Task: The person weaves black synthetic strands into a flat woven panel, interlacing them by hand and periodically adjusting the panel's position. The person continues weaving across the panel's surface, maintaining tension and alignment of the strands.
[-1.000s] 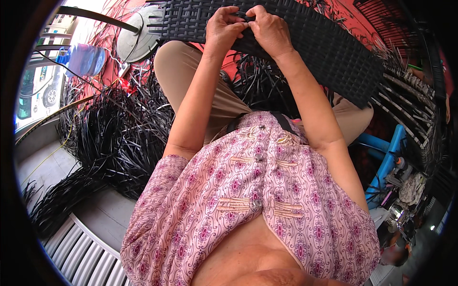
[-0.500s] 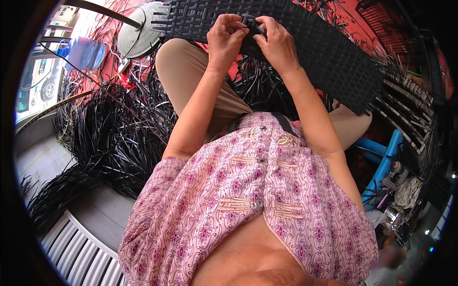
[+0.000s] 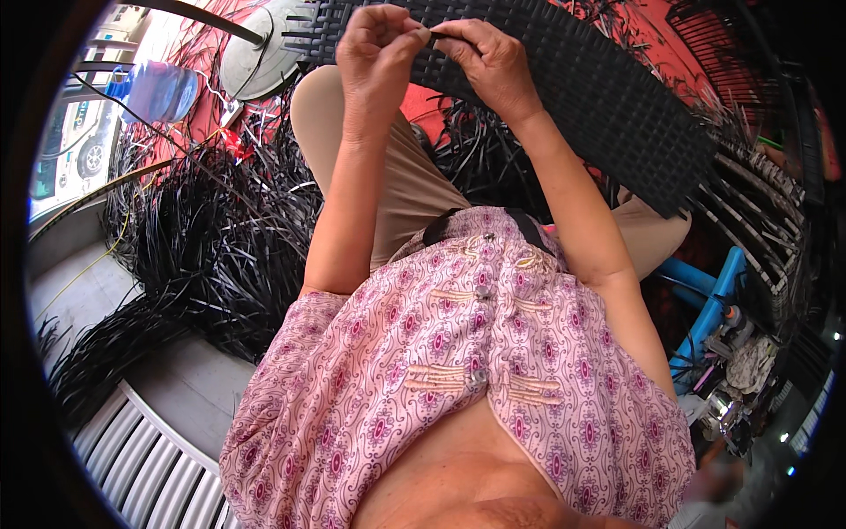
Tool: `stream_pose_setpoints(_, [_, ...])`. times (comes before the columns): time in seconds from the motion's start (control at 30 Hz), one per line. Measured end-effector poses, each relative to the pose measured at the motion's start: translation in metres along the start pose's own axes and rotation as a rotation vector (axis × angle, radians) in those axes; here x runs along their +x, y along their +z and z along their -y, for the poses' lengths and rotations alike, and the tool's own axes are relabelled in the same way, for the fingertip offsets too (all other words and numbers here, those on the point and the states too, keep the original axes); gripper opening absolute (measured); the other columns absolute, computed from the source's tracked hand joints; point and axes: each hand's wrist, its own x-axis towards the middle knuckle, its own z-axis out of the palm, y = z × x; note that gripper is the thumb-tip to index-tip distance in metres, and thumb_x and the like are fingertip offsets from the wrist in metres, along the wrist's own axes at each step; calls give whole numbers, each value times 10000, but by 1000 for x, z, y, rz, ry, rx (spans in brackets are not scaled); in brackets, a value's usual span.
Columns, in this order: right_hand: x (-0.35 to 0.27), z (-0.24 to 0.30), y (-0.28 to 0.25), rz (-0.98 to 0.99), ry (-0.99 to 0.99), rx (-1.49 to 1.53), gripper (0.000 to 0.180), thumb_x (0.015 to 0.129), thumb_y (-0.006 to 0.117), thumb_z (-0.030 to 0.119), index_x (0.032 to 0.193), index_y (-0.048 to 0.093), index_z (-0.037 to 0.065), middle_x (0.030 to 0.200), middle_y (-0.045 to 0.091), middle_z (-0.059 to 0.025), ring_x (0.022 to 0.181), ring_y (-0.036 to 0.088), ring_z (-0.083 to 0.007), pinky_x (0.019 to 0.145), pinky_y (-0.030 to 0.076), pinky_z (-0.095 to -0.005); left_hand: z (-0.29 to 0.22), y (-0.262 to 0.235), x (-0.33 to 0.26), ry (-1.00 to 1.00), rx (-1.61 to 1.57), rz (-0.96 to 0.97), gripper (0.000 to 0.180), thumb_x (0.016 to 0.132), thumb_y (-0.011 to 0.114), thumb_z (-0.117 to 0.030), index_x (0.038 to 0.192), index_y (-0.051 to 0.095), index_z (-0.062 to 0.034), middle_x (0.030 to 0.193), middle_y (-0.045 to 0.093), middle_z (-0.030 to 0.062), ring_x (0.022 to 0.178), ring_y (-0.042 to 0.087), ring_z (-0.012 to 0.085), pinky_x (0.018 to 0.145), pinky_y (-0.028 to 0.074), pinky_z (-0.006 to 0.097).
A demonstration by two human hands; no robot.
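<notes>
While loose black strips (image 3: 203,256) crowd the floor, left hand (image 3: 374,53) and right hand (image 3: 489,62) pinch one strand (probably) at the woven black panel (image 3: 608,106); blue water jug (image 3: 159,88) far left.

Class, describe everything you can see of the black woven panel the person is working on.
The black woven panel is a long mat of flat, plastic-looking strips plaited in a tight basket pattern. It is held up over the person's lap, slanting from the upper left down to the right. Loose unwoven strip ends stick out at its right end and upper left corner. The left hand and right hand pinch a strip at its near edge, fingertips meeting.
</notes>
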Motion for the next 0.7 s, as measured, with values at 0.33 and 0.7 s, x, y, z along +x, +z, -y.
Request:
stream_pose_setpoints(0.33, [-5, -12, -11, -135, 461, 358, 166, 927, 735, 206, 928, 775, 45, 708, 716, -25, 655, 669, -69, 629, 553, -240, 53, -12, 23, -125, 343, 69, 208, 857, 776, -73, 1041, 697, -21, 918, 747, 41, 813, 686, 80, 626, 541, 234])
stream_pose_setpoints(0.7, [-7, -11, 0, -147, 380, 2, 178, 898, 735, 222, 855, 757, 51, 713, 730, -108, 652, 724, -210, 637, 573, -334, 47, 34, 20, 95, 1278, -15, 282, 839, 698, -205, 1091, 673, -81, 895, 761, 82, 872, 729, 312, 810, 553, 421])
